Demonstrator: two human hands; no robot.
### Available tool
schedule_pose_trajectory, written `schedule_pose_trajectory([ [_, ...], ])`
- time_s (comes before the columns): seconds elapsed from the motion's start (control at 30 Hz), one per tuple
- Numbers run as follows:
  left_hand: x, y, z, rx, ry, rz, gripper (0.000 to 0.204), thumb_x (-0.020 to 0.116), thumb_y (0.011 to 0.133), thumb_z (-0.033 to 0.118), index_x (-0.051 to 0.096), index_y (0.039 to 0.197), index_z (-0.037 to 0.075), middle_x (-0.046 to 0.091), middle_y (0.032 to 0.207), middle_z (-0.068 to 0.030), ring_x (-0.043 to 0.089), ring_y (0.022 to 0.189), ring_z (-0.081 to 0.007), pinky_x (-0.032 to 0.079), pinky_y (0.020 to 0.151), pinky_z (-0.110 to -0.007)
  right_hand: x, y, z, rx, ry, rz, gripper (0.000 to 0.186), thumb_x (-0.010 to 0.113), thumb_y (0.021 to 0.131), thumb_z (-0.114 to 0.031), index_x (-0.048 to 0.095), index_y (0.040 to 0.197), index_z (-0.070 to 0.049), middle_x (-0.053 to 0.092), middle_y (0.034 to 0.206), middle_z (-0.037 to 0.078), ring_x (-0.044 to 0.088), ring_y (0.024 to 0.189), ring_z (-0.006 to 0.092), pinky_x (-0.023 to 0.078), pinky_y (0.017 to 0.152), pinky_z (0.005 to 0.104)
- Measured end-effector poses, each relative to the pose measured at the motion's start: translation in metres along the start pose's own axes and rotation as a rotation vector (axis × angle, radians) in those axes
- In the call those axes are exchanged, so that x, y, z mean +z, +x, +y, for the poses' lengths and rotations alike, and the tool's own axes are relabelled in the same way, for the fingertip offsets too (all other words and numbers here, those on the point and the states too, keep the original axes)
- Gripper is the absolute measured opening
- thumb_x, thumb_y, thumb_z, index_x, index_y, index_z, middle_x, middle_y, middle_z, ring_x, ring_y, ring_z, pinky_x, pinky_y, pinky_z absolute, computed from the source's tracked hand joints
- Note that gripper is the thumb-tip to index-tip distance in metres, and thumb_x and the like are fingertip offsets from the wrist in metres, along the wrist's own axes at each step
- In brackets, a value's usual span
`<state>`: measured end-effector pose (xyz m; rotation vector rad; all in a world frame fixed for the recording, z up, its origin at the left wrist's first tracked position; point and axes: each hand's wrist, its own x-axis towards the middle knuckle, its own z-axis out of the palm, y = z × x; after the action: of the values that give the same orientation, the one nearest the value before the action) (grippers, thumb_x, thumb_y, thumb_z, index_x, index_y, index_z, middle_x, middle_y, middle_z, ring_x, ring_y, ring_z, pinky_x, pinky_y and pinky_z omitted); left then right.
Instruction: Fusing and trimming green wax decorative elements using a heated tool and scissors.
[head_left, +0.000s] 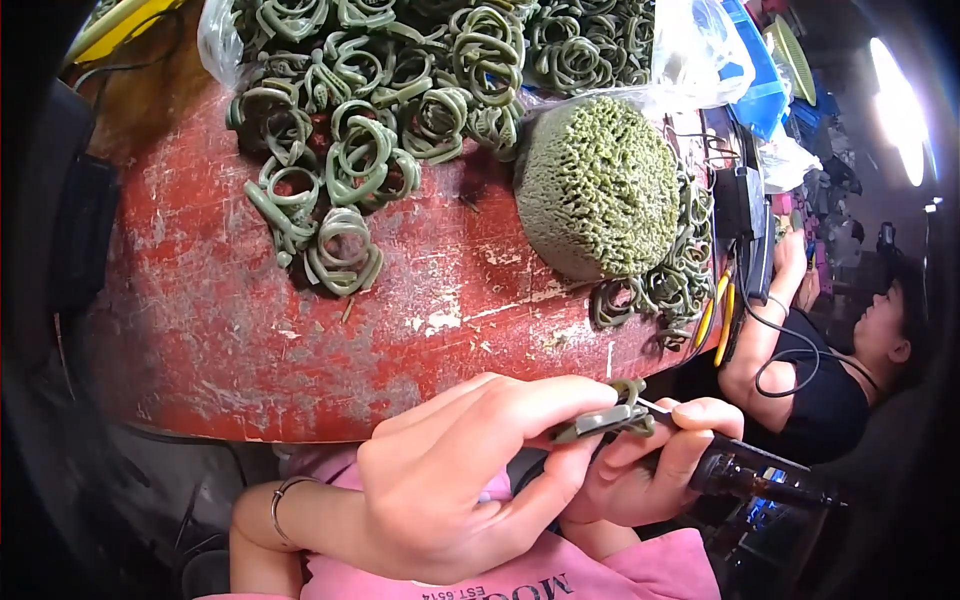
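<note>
My left hand, with a thin bangle at its wrist, pinches a small dark green curled piece between thumb and forefinger, just off the table's near edge. Beside it, my right hand is closed around a slim dark-handled tool. The tool's thin pale tip meets the green piece or lies right behind it; I cannot tell which. My fingers hide most of the handle. Similar green ring-shaped pieces lie loose on the worn red table.
A round, porous green block stands at the table's right, with several green pieces around it. More fill clear plastic bags at the back. Yellow-handled pliers, cables and a blue bin are on the right, near another person.
</note>
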<state>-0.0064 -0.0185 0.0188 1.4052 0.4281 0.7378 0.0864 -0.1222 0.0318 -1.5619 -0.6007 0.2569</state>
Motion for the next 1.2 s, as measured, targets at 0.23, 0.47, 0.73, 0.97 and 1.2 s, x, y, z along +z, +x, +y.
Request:
schedule_pose_trajectory([
  [0.23, 0.001, 0.001, -0.001, 0.018, 0.008, 0.016, 0.027, 0.058, 0.066, -0.01, 0.049, 0.091, -0.009, 0.059, 0.077, -0.0164, 0.059, 0.071, -0.0151, 0.048, 0.062, -0.023, 0.006, -0.001, -0.003, -0.011, -0.147, 0.057, 0.035, 0.053, 0.08, -0.035, 0.042, 0.086, -0.002, 0.053, 0.052, 0.009, 0.052, 0.043, 0.0116, 0.042, 0.037, 0.0204],
  [0.47, 0.0, -0.001, 0.002, -0.012, 0.007, 0.0, 0.027, 0.058, 0.066, -0.01, 0.049, 0.091, -0.009, 0.059, 0.079, -0.017, 0.06, 0.071, -0.0156, 0.048, 0.062, -0.023, 0.007, -0.001, -0.005, 0.038, -0.07, 0.074, 0.036, 0.055, 0.079, -0.035, 0.043, 0.086, -0.002, 0.052, 0.053, 0.008, 0.052, 0.044, 0.0114, 0.042, 0.037, 0.0205],
  [0.73, 0.0, -0.001, 0.003, -0.049, -0.043, -0.002, 0.028, 0.057, 0.068, -0.01, 0.046, 0.093, -0.009, 0.059, 0.082, -0.0171, 0.06, 0.076, -0.0172, 0.049, 0.067, -0.025, 0.002, -0.002, -0.006, 0.039, -0.114, 0.032, 0.034, 0.054, 0.079, -0.034, 0.043, 0.086, -0.003, 0.052, 0.053, 0.008, 0.051, 0.041, 0.0106, 0.039, 0.034, 0.0186],
  [0.97, 0.0, -0.001, 0.002, -0.063, -0.069, -0.016, 0.027, 0.057, 0.069, -0.01, 0.046, 0.094, -0.008, 0.058, 0.085, -0.0174, 0.059, 0.078, -0.0169, 0.049, 0.068, -0.025, -0.005, 0.0, -0.003, 0.043, 0.011, -0.047, 0.034, 0.052, 0.08, -0.034, 0.041, 0.087, -0.003, 0.052, 0.054, 0.009, 0.049, 0.04, 0.0106, 0.038, 0.034, 0.0189],
  [1.2, 0.002, 0.0, 0.006, -0.179, -0.197, -0.001, 0.028, 0.058, 0.069, -0.011, 0.045, 0.093, -0.008, 0.057, 0.086, -0.0178, 0.058, 0.08, -0.0178, 0.049, 0.066, -0.025, -0.011, 0.0, -0.001, 0.02, 0.036, -0.176, 0.034, 0.051, 0.081, -0.036, 0.042, 0.088, -0.003, 0.053, 0.056, 0.009, 0.049, 0.041, 0.01, 0.038, 0.036, 0.0189],
])
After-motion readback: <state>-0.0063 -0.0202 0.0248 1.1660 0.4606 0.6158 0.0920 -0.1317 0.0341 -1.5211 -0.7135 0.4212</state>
